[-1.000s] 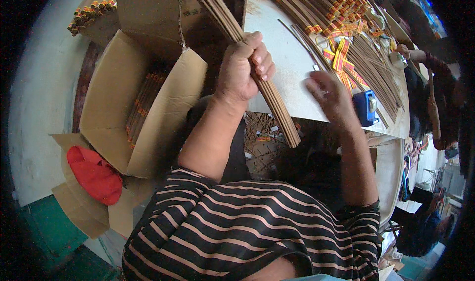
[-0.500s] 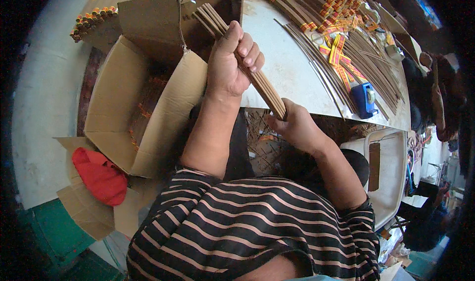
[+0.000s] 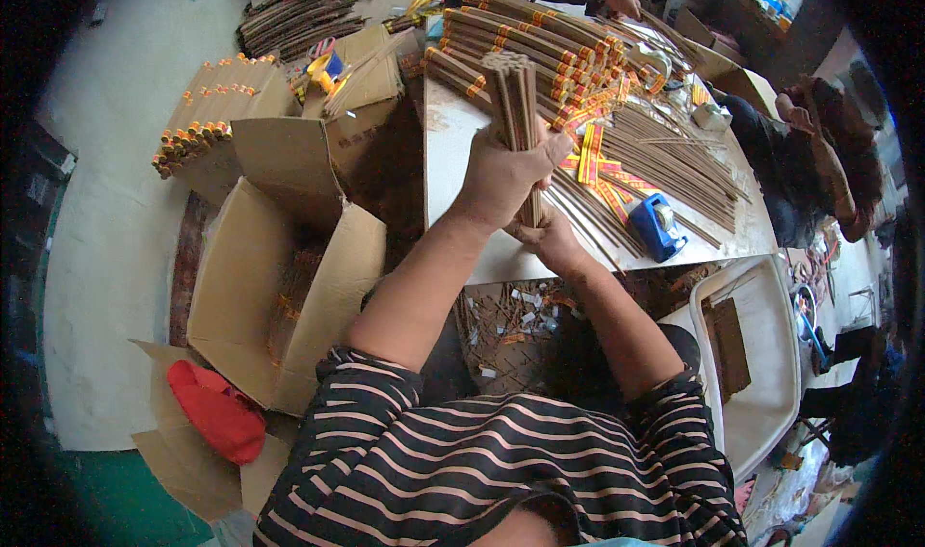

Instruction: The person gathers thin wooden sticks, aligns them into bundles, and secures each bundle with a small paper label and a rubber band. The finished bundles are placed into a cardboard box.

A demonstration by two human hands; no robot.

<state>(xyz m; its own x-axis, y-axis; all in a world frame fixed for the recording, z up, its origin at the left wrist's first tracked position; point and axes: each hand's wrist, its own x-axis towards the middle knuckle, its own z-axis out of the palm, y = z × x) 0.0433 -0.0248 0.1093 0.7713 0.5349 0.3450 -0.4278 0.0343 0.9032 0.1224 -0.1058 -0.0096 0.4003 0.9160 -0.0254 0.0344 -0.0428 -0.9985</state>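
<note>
- Bundle of sticks (image 3: pixel 511 89), brown, thin, unwrapped: in your hands, above the near part of the white table (image 3: pixel 445 157), top ends showing.
- Your left hand (image 3: pixel 503 173): fingers wrapped around the bundle at its middle, holding it firmly.
- Your right hand (image 3: pixel 547 241): at the bundle's lower end, just below your left; its fingers are partly hidden, so you cannot tell how closely they grip.
- Paper strips (image 3: pixel 590 157), red and yellow: on the table, to the right of your hands.
- Tape dispenser (image 3: pixel 659 228), blue: near the table's front edge, right of your right hand.
- Loose sticks (image 3: pixel 679 157): spread on the table behind the dispenser.
- Banded bundles (image 3: pixel 525 44), red and yellow bands: piled at the table's far side.
- Cardboard box (image 3: pixel 231 306), open: to your left, sticks inside.
- Red cloth (image 3: pixel 217 412): on the box's near flap.
</note>
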